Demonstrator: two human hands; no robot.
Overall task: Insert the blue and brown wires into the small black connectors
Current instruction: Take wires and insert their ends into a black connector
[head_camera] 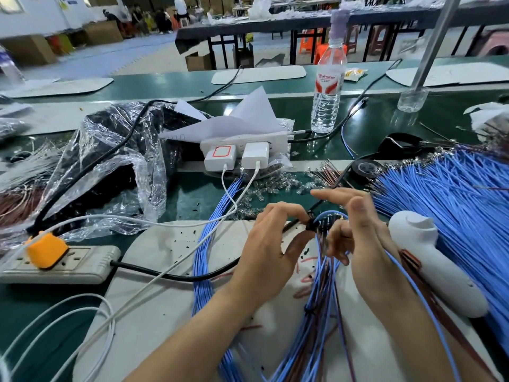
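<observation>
The thin blue wires (pixel 454 194) have smooth, faintly shiny plastic insulation, with small bright metal terminals at their far ends. The thin brown wires (pixel 410 260) have the same plastic skin but look duller. The small black connector (pixel 312 224) is matt plastic. The dark green counter (pixel 192 194) is smooth and glossy, showing reflections. The off-white oval mat (pixel 170 260) is matt and scuffed. The crumpled clear plastic bag (pixel 132 150) glints. The white folded paper sheets (pixel 248 117) are matt. The white handheld plastic device (pixel 424 255) is smooth with a satin finish.
</observation>
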